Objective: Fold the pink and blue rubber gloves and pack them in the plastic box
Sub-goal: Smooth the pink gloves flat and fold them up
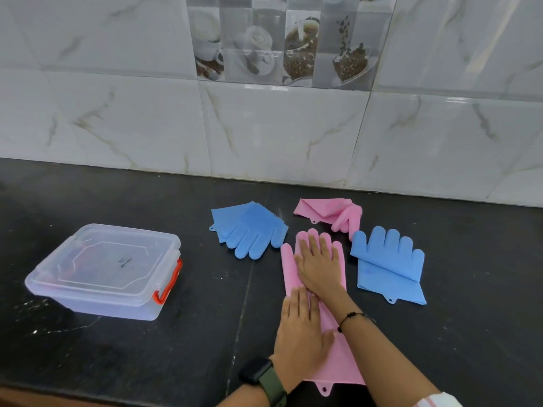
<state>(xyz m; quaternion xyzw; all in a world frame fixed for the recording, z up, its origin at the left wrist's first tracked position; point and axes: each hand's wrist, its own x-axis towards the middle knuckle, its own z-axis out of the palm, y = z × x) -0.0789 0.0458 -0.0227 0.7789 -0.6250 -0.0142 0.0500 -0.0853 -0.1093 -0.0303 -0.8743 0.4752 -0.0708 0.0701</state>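
Note:
A pink rubber glove [340,359] lies flat and lengthwise on the black counter, fingers pointing away from me. My left hand [299,327] presses flat on its middle, fingers apart. My right hand [318,265] lies flat on its palm and fingers. A second pink glove [326,211], loosely folded, sits behind it. One blue glove [252,230] lies folded to the left, another blue glove [388,262] to the right. The clear plastic box [102,271] with a red clip stands at the left, its lid on.
The black stone counter [147,362] ends at a marbled tile wall [264,127] behind the gloves. Its front edge runs along the bottom left of the view. A watch is on my left wrist, a bead bracelet on my right.

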